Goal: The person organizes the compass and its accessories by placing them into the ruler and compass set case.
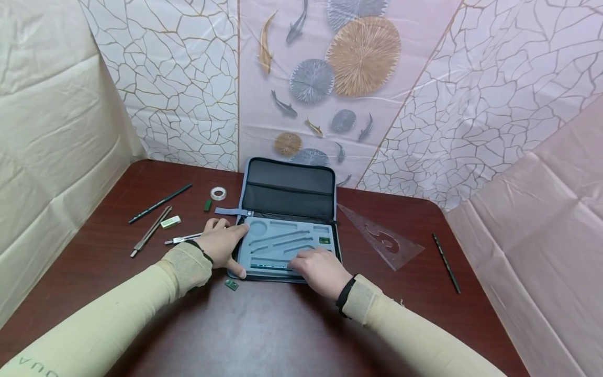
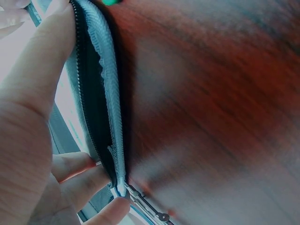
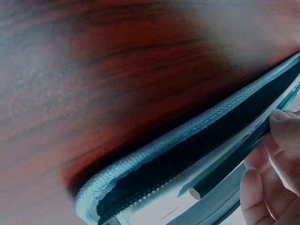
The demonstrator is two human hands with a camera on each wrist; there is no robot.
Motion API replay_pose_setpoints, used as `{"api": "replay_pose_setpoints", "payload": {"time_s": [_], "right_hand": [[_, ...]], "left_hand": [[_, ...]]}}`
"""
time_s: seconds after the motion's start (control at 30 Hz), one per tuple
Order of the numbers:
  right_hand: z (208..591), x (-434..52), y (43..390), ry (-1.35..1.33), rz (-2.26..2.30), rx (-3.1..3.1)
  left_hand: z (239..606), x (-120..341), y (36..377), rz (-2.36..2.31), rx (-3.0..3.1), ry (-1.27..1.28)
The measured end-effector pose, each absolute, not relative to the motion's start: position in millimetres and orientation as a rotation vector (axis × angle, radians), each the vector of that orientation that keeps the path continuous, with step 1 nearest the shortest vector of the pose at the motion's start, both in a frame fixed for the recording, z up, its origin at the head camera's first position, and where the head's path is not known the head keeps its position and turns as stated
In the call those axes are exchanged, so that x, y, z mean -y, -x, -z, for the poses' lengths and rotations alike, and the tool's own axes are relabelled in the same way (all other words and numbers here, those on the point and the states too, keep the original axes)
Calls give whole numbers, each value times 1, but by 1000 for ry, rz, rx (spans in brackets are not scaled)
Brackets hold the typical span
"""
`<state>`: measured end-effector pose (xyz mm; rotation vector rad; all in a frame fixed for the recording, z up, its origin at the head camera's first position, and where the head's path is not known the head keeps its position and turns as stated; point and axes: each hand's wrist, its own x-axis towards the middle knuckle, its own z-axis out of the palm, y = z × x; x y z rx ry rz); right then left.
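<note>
A zip case (image 1: 291, 189) lies open, with a light blue slotted tray (image 1: 244, 251) in its base. My left hand (image 1: 220, 244) is spread along the tray's left side, thumb at the near corner and fingers towards the far one. My right hand (image 1: 322, 269) pinches a dark green pencil (image 3: 229, 161) lying along the tray's near slot; its thumb is on the pencil in the right wrist view. A small green item (image 1: 324, 240) sits in a compartment at the tray's right. Beside the left fingers lies a silver compass-like tool (image 1: 183, 238), partly hidden by that hand.
Left on the table are a pencil (image 1: 160, 203), a metal compass (image 1: 151, 232), an eraser (image 1: 170, 222), a tape roll (image 1: 218, 193) and a green block (image 1: 208, 205). A green sharpener-like piece (image 1: 231, 284) lies in front. A clear set square (image 1: 383, 242) and another pencil (image 1: 446, 263) lie right.
</note>
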<state>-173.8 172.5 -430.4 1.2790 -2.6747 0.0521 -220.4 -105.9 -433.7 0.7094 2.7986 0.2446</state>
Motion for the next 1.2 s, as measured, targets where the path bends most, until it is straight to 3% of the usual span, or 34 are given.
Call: {"api": "replay_pose_setpoints", "payload": {"time_s": [1.2], "right_hand": [[439, -177, 175, -1333, -85, 2685]], "left_hand": [[431, 105, 220, -239, -2789, -702]]}}
